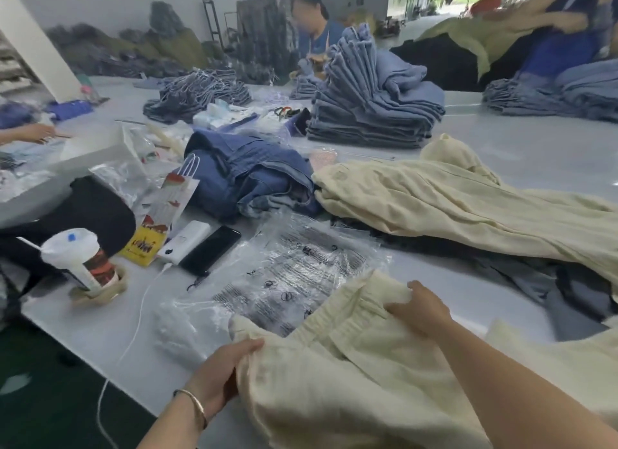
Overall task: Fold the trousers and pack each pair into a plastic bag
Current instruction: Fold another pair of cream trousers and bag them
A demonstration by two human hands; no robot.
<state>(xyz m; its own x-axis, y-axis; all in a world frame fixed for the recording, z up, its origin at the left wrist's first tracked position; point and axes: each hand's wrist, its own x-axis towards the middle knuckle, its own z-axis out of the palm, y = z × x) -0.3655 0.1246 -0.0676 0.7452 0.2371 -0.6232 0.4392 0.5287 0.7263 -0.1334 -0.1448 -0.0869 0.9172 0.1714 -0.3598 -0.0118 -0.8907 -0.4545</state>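
A cream pair of trousers (337,375) lies in front of me at the table's near edge, its elastic waistband turned away from me. My left hand (224,371) grips the left end of the waistband. My right hand (418,310) grips the right end, fingers curled over the fabric. Just beyond the waistband lies a stack of clear plastic bags (301,268) with black print. Part of the stack is hidden under the trousers. More cream trousers (468,208) lie heaped to the right.
A black phone (210,249), a white power bank (185,243) with a cable, and a lidded cup (80,261) sit on the left. Blue jeans (247,178) lie crumpled mid-table, a tall folded stack (371,114) behind. Other people work at the far side.
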